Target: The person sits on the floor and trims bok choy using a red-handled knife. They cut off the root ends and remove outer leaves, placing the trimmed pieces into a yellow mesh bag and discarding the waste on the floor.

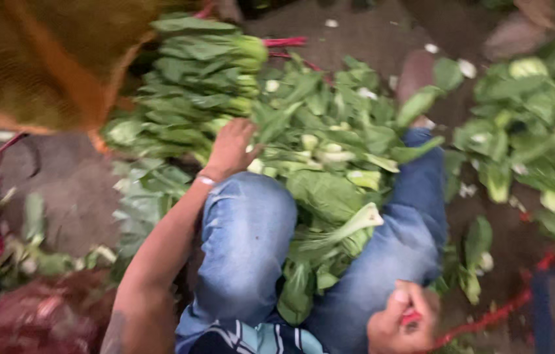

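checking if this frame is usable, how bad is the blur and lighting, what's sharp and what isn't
Head view: motion blur smears the whole frame, worst at the edges, where the orange sack and the right-hand greens lose detail; the left hand on the leaf pile and the jeans read best, though soft; the right hand with something red is blurred; light is dim and flat, without glare or hard shadows.
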Available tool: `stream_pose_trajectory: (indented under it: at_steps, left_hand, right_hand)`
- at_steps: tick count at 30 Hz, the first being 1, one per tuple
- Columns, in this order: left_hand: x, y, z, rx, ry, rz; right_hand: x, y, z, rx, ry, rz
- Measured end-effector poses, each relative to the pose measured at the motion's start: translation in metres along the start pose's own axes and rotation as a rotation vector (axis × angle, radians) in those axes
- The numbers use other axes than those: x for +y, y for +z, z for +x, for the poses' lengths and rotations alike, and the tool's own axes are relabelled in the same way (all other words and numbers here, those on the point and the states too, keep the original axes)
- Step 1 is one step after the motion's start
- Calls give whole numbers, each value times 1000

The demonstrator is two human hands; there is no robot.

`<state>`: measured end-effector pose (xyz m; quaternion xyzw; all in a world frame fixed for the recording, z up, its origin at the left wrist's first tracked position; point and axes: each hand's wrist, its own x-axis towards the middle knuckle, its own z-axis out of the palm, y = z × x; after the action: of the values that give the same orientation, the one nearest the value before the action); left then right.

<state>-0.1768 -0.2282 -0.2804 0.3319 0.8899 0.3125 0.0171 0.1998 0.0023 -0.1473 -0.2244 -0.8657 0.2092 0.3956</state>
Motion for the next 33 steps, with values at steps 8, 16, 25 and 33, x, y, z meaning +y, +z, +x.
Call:
stream_pose_trajectory:
  at_steps: [8,16,25,33]
  left_hand:
    - [-41,-69,22,171,-90,506]
    - [-42,-63,156,-55,281,723]
    - [-52,-17,256,-329,122,1060]
    - [-33,-60,228,-360,65,887]
  right_hand:
    - [-39,200,243,-55,-188,-151]
    - [78,327,285,-111,-276,-228]
    - [84,349,298,-115,-265,-225]
    - [60,317,304,-92,-234,-239]
